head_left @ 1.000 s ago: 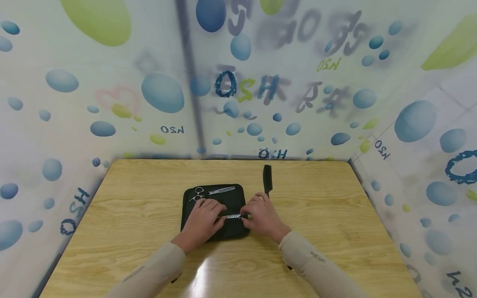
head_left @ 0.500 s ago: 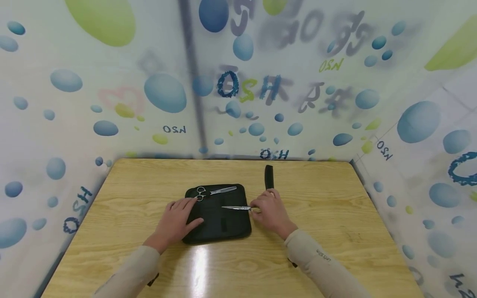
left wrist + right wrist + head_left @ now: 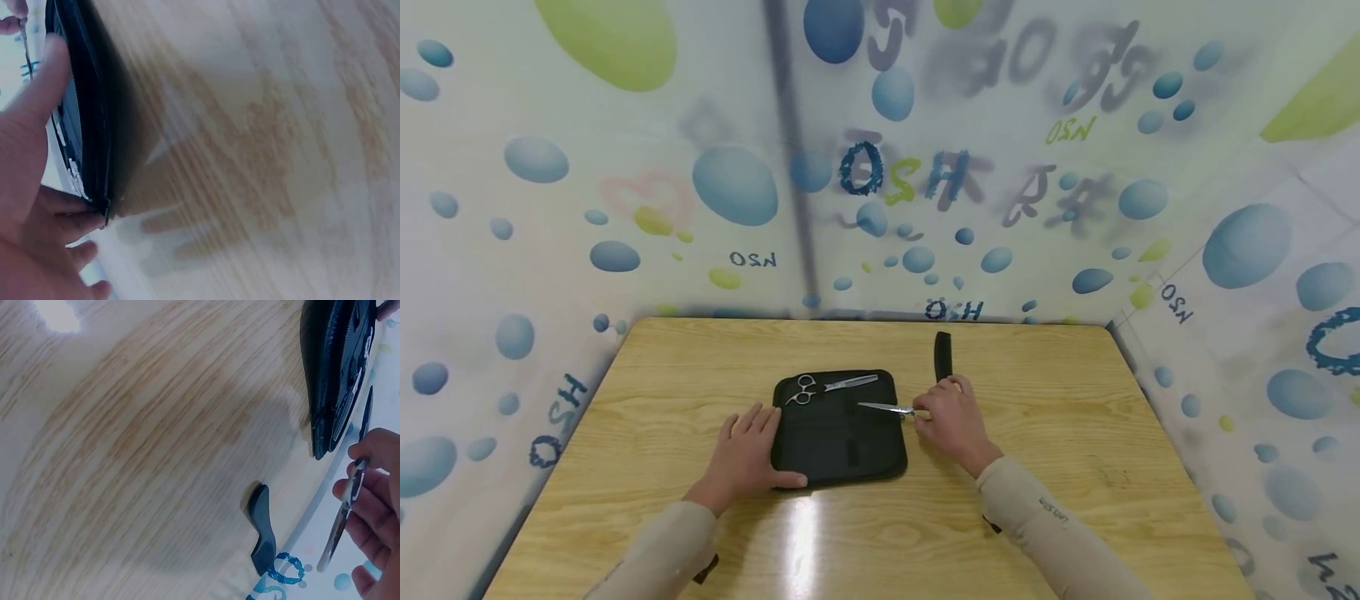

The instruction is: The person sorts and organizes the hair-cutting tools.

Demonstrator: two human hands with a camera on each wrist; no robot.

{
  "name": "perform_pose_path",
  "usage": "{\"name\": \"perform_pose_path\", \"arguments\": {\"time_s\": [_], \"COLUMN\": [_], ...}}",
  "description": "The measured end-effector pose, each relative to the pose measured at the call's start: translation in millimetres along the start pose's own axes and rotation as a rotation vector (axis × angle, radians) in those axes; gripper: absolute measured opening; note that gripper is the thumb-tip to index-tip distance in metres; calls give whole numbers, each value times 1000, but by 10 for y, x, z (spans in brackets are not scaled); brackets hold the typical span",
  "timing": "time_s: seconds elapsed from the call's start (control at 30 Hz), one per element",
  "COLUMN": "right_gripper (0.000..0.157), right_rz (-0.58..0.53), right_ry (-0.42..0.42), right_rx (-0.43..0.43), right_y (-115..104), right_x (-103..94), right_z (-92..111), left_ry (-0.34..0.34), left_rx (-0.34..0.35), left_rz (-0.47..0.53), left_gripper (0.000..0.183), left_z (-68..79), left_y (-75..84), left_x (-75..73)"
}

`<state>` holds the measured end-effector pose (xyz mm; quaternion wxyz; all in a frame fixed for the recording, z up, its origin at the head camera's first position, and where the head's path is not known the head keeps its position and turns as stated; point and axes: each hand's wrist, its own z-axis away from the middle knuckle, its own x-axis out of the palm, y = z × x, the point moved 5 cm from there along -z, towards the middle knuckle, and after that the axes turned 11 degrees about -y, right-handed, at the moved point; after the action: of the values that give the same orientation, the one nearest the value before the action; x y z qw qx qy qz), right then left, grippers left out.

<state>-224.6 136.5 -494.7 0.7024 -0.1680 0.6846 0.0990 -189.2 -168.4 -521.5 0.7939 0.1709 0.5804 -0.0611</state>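
Observation:
My right hand point(image 3: 953, 417) pinches a pair of silver scissors point(image 3: 883, 407) by the handle end, the blades pointing left above the right side of a black zip case point(image 3: 820, 446). In the right wrist view these scissors point(image 3: 351, 497) lie between thumb and fingers, raised off the case. At the case's left edge rests my left hand point(image 3: 743, 458), fingers straight and the thumb over the front left corner. A second pair of silver scissors point(image 3: 850, 382) lies in the upper part of the case, its finger rings to the left.
A black comb point(image 3: 943, 357) lies on the wooden table point(image 3: 1060, 483) just beyond my right hand, partly hidden by it. Behind the table stands a wall point(image 3: 647, 125) with blue and green printed spots.
The right hand has drawn the scissors up and to the right, away from the case's middle. The left hand has let go of them and moved left to the case's edge.

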Motion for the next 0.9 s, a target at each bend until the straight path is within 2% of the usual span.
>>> {"name": "perform_pose_path", "arguments": {"time_s": [0.23, 0.53, 0.9], "right_gripper": [11, 12, 11], "right_rz": [7, 38, 97], "right_ry": [25, 43, 46], "right_rx": [-2, -12, -19], "right_y": [24, 41, 6], "right_x": [-20, 3, 62], "right_z": [6, -8, -49], "left_ry": [-46, -82, -99], "left_rx": [44, 53, 52], "left_rz": [24, 35, 23], "left_gripper": [127, 126, 124], "left_z": [-2, -69, -123], "left_y": [32, -9, 14], "left_x": [-5, 27, -16]}}
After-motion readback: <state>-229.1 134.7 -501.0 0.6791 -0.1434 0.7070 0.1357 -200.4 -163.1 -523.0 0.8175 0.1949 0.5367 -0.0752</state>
